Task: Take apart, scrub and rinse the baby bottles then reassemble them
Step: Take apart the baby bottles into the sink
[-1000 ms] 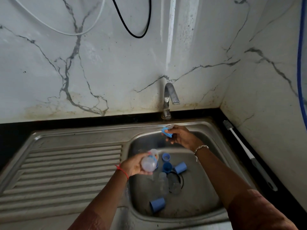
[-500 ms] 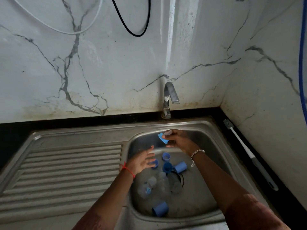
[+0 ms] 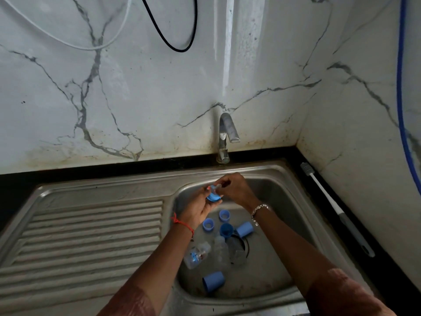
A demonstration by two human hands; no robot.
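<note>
Marble-veined walls and a black counter frame our steel sink (image 3: 282,172). Above its basin we hold a blue collar ring (image 3: 213,197) with its clear teat (image 3: 218,187). Our left hand (image 3: 197,209) curls under the ring, and our right hand (image 3: 237,190) pinches the teat's tip. On the basin floor lie two clear bottles (image 3: 197,255) on their sides, two blue caps (image 3: 213,281) and three blue rings (image 3: 208,224). Behind stands the tap (image 3: 225,133), and a bottle brush (image 3: 337,210) lies on the counter to the right.
</note>
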